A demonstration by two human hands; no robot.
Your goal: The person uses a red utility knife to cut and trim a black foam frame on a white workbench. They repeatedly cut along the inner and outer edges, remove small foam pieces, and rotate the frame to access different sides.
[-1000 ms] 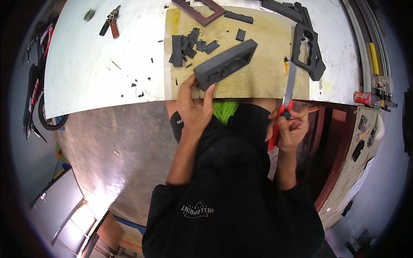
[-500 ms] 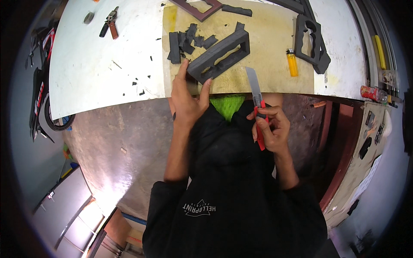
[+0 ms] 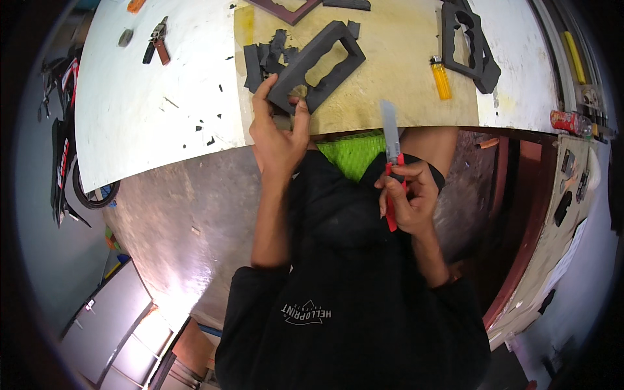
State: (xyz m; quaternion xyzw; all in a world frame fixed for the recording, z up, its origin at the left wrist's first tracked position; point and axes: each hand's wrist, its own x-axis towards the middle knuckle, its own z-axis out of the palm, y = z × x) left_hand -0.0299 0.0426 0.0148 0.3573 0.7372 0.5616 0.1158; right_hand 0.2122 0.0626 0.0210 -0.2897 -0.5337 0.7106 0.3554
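Note:
My left hand (image 3: 281, 143) grips the near-left end of a black foam frame (image 3: 308, 56), thumb on the near side and fingers at the left edge. The frame is tilted up, its wavy-edged cut-out facing me. In my right hand (image 3: 416, 198), off the table's front edge and over my lap, is a red utility knife (image 3: 392, 156) with a long blade pointing away from me. The blade is apart from the foam. Torn black foam scraps (image 3: 275, 51) lie behind and left of the frame.
A yellowish sheet (image 3: 396, 78) covers the middle of the white table (image 3: 162, 130). On it lies a yellow lighter (image 3: 441, 81). Another black foam frame (image 3: 449, 49) rests at right, a maroon frame (image 3: 286, 15) at the back, and keys (image 3: 156, 44) at left.
The foam frame has been turned in my left hand, so its broad face and cut-out show more. My right hand still holds the knife in nearly the same place. The view has shifted slightly.

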